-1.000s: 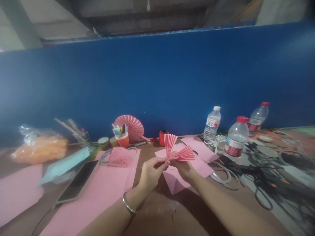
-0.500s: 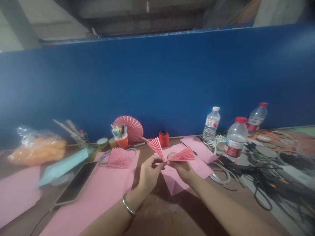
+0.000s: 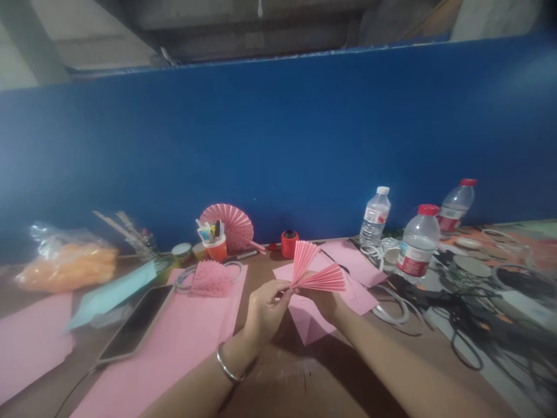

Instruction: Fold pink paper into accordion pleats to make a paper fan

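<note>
In the head view, we see both hands in front of us over the brown table (image 3: 278,377), brought close together at the pleated paper (image 3: 322,281). Our left hand (image 3: 266,306) pinches the narrow gathered end of it between thumb and fingers; a silver bracelet (image 3: 227,367) circles that wrist. Our right hand (image 3: 325,303) is partly behind the folds, touching them from below, and we cannot tell whether its fingers pinch. The pleated paper opens into two wings, one pointing up and away, the other out to the right.

Beneath and beyond the hands we have loose pink sheets (image 3: 308,331). Farther off, by the blue wall (image 3: 278,145), stands a red pot-shaped thing (image 3: 289,245), and left of it a round pink fan (image 3: 237,225) behind an orange cup (image 3: 218,251) of pens (image 3: 211,232). On our left, a phone (image 3: 137,324) lies partly on a large pink sheet (image 3: 174,360), nearer us than a spotted pink paper (image 3: 211,280). On our right, three bottles stand beyond a tangle of cables (image 3: 467,342).
</note>
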Available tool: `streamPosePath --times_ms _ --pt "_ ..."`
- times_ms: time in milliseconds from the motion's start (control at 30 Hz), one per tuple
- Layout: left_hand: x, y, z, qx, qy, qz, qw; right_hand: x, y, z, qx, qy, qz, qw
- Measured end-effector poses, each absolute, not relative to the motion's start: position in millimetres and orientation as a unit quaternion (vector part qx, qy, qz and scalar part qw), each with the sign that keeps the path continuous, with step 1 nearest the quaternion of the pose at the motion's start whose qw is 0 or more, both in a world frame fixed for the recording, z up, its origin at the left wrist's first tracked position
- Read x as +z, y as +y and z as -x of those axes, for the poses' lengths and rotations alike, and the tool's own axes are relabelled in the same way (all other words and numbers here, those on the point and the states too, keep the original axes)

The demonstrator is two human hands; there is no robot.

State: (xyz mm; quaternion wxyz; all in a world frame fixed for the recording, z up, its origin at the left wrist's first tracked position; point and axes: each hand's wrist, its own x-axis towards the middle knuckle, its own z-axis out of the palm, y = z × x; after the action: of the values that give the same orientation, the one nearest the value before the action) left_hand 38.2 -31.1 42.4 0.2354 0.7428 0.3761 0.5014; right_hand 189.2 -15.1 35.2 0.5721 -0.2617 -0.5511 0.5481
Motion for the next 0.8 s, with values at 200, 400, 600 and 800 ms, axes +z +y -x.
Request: streamPosePath --times_ms 200,400,600,800 --pt "39.4 -27.5 -36.6 0.501 0.384 -0.755 0.178 29.2 -17.9 -186.3 0.565 -0.521 0.259 0.586" --pt "38.2 -25.8 -35.1 0.527 0.365 -0.756 0.129 29.0 -17.6 -180.0 0.58 -0.476 0.265 0.605" --pt "33.6 -28.1 -36.5 0.534 0.341 -0.749 0.191 26.4 -16.0 -184.9 0.685 -0.442 0.196 0.545" --pt "31.8 -26.4 -39.4 0.504 0.346 -0.719 0.331 25.9 -14.1 -187.9 0.694 -0.438 0.192 0.538"
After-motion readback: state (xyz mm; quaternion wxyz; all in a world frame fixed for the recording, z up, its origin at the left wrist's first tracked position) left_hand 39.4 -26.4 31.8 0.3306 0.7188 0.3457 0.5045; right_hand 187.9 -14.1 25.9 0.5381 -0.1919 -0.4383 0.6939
